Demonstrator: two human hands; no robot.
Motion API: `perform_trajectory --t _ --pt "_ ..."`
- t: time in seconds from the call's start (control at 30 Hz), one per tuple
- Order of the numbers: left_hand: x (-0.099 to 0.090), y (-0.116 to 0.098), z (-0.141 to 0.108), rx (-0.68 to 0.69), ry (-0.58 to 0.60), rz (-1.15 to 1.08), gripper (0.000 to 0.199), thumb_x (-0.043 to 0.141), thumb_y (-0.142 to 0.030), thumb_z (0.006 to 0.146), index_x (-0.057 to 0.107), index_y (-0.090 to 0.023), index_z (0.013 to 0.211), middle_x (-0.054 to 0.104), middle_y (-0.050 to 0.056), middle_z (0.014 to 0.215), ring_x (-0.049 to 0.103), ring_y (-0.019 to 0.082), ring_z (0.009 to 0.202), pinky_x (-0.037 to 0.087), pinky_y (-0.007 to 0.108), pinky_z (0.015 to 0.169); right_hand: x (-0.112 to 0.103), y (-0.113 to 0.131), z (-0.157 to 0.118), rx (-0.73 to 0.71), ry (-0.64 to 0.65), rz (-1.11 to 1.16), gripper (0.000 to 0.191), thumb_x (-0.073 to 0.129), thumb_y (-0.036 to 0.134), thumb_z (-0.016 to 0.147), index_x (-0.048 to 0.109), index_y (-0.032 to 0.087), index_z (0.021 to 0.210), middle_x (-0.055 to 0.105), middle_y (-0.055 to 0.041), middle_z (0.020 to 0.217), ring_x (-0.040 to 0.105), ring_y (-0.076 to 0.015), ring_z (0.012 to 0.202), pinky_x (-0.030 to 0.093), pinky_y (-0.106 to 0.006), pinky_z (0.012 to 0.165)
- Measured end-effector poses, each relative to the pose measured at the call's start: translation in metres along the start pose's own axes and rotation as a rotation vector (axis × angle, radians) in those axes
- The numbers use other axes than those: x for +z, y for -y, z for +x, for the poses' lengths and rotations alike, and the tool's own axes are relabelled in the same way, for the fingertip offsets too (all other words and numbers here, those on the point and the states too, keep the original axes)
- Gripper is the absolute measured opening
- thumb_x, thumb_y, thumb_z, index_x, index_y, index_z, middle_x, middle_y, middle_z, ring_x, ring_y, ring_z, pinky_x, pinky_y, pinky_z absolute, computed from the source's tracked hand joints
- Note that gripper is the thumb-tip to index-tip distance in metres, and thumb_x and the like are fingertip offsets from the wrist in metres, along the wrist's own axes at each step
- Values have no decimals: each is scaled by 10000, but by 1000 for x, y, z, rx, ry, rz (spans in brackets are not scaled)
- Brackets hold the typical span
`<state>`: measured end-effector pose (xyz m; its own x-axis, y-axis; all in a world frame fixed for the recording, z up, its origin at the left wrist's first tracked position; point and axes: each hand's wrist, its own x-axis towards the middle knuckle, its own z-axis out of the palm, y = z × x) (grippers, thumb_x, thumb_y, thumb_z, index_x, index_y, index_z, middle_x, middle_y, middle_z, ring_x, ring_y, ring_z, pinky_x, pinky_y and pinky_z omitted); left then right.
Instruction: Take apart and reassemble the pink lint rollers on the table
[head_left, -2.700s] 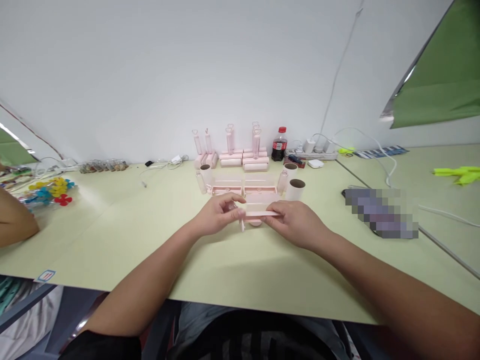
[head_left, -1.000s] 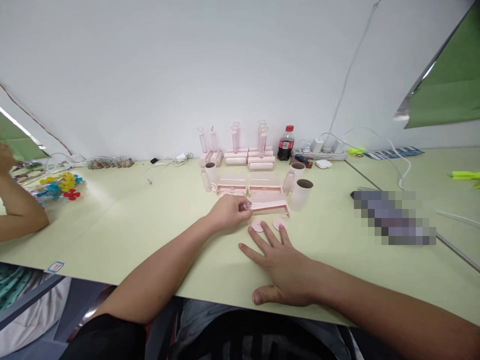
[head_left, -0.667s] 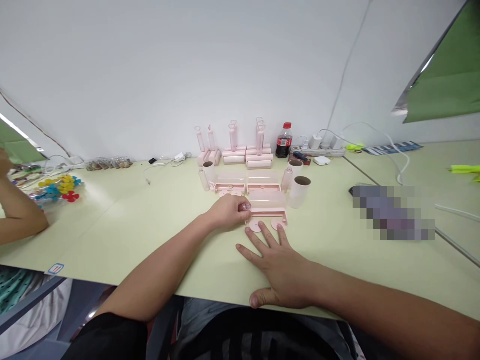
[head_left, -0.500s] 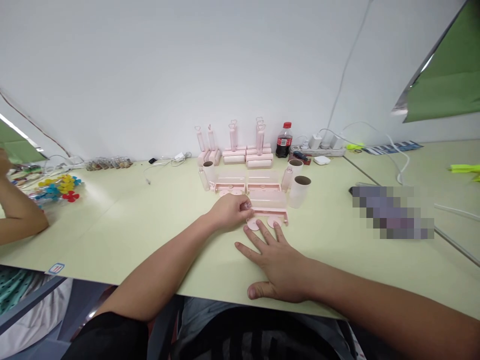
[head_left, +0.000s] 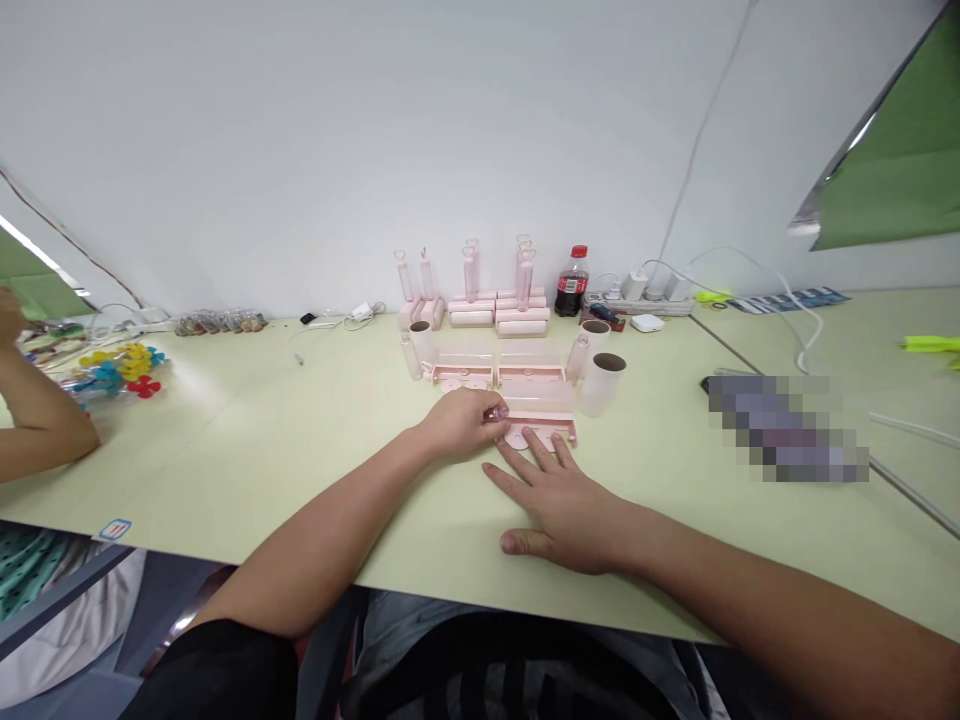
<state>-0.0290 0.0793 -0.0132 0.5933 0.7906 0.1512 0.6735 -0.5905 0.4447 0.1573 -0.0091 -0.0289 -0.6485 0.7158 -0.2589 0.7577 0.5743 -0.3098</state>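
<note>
My left hand (head_left: 466, 424) is closed at the left end of an open pink lint roller case (head_left: 551, 432). A small clear pink piece (head_left: 496, 412) shows at its fingertips; the rest is hidden. My right hand (head_left: 566, 495) lies flat with spread fingers, its fingertips on pink round discs (head_left: 517, 438) along the case's front edge. The case's clear cover (head_left: 536, 397) is tilted back. Two more open cases (head_left: 530, 373) stand behind. White paper rolls (head_left: 604, 385) stand upright at the right, near a clear pink handle (head_left: 577, 358).
Closed pink rollers (head_left: 523, 320) with upright handles line the wall. Beside them are a cola bottle (head_left: 572, 285) and a power strip (head_left: 637, 302). A blurred-out item (head_left: 784, 425) lies at right. At left are colourful flower-shaped pieces (head_left: 135, 370) and another person's arm (head_left: 45, 430).
My right hand has slid forward, pushing the round discs up against the front of the case. My left hand stays at the case's left end.
</note>
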Motion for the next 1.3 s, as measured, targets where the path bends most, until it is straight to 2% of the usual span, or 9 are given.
perform_trajectory --t 0.27,0.4,0.5,0.6,0.7,0.8,0.97,1.13,1.3 --pt "-7 -2 -2 33 -95 -62 261 579 -337 819 646 -192 1024 662 14 800 581 167 724 414 280 664 0 -3 0 2 -32 14 941 352 775 841 236 170 1553 -24 -176 1613 -131 -453 1437 -12 -680 1123" --pt "-17 -5 -9 64 -227 -177 91 570 -261 794 572 -189 849 540 -25 697 479 123 635 382 254 616 0 -5 0 -18 -63 25 925 403 760 835 259 190 1549 12 -163 1625 -90 -461 1448 13 -677 1126" --pt "-24 -6 -15 61 -326 -321 155 559 -332 850 555 -186 796 522 -25 705 473 115 652 394 249 634 -1 -4 0 -24 -94 19 894 470 708 841 279 188 1542 59 -168 1629 -15 -467 1458 34 -657 1132" --pt "-28 -5 -19 76 -440 -409 255 556 -426 884 606 -181 836 557 -2 767 510 123 713 419 258 688 -6 0 -2 -44 -207 7 750 537 589 860 411 172 1471 306 -187 1563 170 -450 1439 89 -643 1125" --pt "-27 -5 -20 82 -525 -554 358 548 -527 881 603 -177 829 544 -5 709 502 114 649 422 260 643 -12 4 -3 17 -373 97 488 544 487 877 578 162 1240 621 -166 1245 500 -360 1221 320 -550 1039" --pt "-22 -8 -19 31 -477 -809 454 520 -632 858 562 -180 853 461 -54 531 433 87 458 362 233 474 -17 5 -4 145 -511 328 380 557 481 864 534 185 1101 672 -92 995 621 -244 898 465 -377 784" --pt "-12 -15 -17 -56 -392 -1014 529 587 -685 779 559 -166 874 516 -48 513 495 96 413 360 211 389 -20 0 -4 68 -625 474 263 466 457 934 533 212 1001 597 12 722 544 -157 639 395 -272 609" --pt "-10 -16 -19 -50 -222 -1042 450 663 -581 780 609 -138 839 560 -21 556 529 93 446 405 213 410 -18 -3 -3 21 -669 541 310 436 465 954 583 207 864 540 30 640 474 -134 578 362 -250 561" --pt "-7 -17 -19 -64 -183 -1111 476 667 -602 761 616 -138 854 615 6 611 593 122 472 437 220 394 -14 -8 1 -53 -614 609 363 419 478 960 603 190 836 580 10 670 548 -140 612 417 -258 596"
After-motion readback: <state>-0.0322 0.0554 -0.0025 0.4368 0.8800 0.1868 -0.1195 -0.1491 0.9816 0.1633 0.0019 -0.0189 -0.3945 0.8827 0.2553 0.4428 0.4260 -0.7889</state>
